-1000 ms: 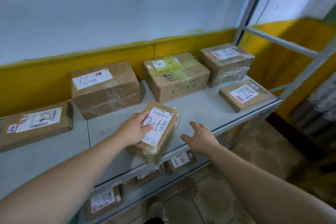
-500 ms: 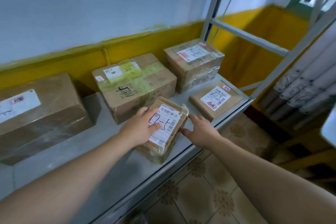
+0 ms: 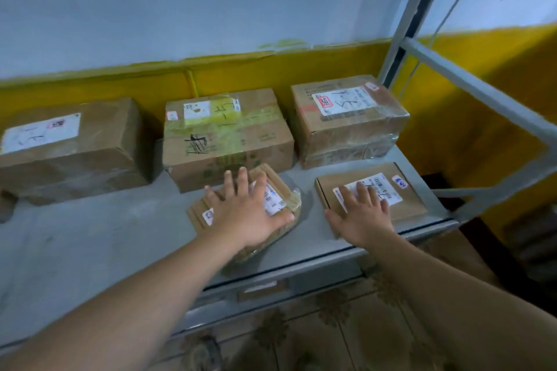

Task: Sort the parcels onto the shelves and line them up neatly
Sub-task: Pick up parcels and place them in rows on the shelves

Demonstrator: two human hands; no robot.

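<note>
Neither hand is really gripping anything here. My left hand [image 3: 247, 214] lies flat with fingers spread on the plastic-wrapped parcel [image 3: 275, 190], and the right hand [image 3: 361, 217] lies flat and open on the flat box [image 3: 410, 205]. Both parcels are on the shelf [image 3: 105, 244], in the front row.

My worry is that a bare palm on slick wrap can skid instead of steering. The wrapped one sits skewed, with its near end close to the front lip [image 3: 301, 262], so a sloppy pull could tip it off. Its far corner is just about against the taped box [image 3: 229, 141], so pushing it back would jam it.

The flat box is in the right front corner, and a nudge right or forward would drop it. The only open room is the bare shelf to the left.
</note>
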